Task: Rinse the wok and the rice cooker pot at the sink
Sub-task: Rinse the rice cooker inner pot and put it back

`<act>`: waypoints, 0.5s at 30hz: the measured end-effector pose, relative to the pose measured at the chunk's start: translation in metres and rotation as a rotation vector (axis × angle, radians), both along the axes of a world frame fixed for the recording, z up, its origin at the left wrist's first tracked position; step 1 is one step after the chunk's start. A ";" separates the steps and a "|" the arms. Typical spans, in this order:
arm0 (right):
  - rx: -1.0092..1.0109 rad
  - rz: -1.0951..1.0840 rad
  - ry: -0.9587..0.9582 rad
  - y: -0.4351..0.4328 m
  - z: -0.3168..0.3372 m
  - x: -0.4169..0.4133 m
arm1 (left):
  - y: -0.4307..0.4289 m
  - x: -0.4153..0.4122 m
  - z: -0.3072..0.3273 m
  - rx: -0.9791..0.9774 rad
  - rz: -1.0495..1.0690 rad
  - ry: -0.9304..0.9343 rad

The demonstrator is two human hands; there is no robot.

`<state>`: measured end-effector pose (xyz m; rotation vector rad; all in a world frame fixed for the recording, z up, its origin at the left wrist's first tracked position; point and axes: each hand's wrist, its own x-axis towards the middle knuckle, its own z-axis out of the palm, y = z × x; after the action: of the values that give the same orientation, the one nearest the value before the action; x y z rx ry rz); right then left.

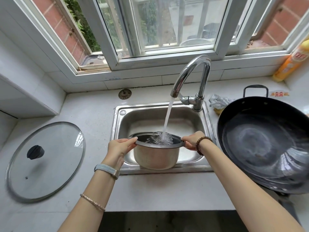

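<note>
The metal rice cooker pot hangs over the front of the steel sink, held by its rim on both sides. My left hand grips the left rim and my right hand grips the right rim. Water runs from the chrome faucet into the pot, which holds foaming water. The black wok rests on the counter to the right of the sink, wet inside, touched by neither hand.
A glass lid with a black knob lies flat on the counter at the left. A silver scrubber sits behind the wok beside the faucet. A yellow bottle leans at the window sill, far right. A drain plug lies behind the sink.
</note>
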<state>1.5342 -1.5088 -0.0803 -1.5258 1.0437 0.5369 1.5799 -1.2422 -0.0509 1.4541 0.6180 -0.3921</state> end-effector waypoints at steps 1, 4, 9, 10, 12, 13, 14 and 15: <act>0.007 -0.009 -0.013 -0.002 0.005 -0.001 | -0.001 -0.001 0.001 -0.012 0.003 0.021; -0.072 0.033 -0.041 -0.007 0.018 -0.004 | -0.003 -0.005 0.002 -0.056 0.011 0.070; -0.124 0.005 -0.046 -0.011 0.029 0.000 | -0.008 -0.011 -0.002 -0.168 0.016 0.151; -0.111 -0.020 -0.050 -0.011 0.032 0.001 | -0.010 -0.013 -0.003 -0.187 0.009 0.168; -0.243 0.019 -0.045 -0.015 0.037 0.003 | -0.012 -0.016 -0.006 -0.221 -0.013 0.197; -0.323 0.063 -0.047 -0.018 0.041 0.003 | -0.014 -0.018 -0.008 -0.236 -0.020 0.213; -0.383 0.090 -0.049 -0.020 0.046 0.003 | -0.015 -0.019 -0.012 -0.248 -0.024 0.231; -0.403 0.099 -0.047 -0.021 0.049 0.003 | -0.016 -0.020 -0.015 -0.263 -0.025 0.250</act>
<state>1.5376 -1.5302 -0.0309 -1.9425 1.0883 0.3686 1.5597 -1.2586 -0.0661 1.1715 0.7194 -0.6572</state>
